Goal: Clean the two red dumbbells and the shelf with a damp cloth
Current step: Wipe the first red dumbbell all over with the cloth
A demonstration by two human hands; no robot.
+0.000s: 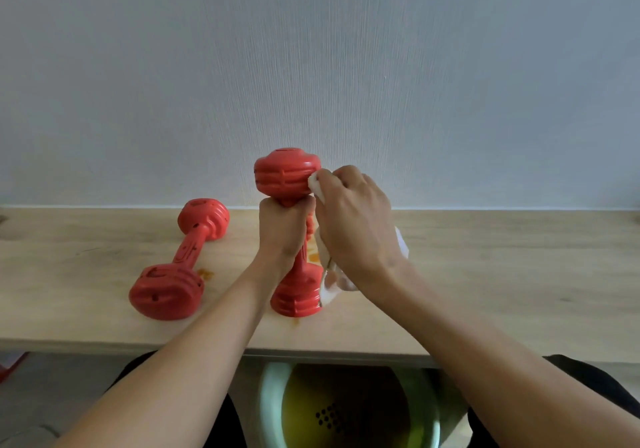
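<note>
Left hand (282, 229) grips the ribbed red dumbbell (289, 177) upright near the shelf (485, 274) front edge; right hand (353, 219) presses a white cloth (316, 184), seemingly damp, against its top head.

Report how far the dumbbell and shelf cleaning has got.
Nothing looks finished. In hand: left hand grips the upright red plastic dumbbell; right hand presses the white cloth on its top head. Left: lying red dumbbell, orange-stained wooden shelf.

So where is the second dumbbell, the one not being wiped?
The second dumbbell lies on its side on the shelf, left of the upright dumbbell in the head view.
</note>
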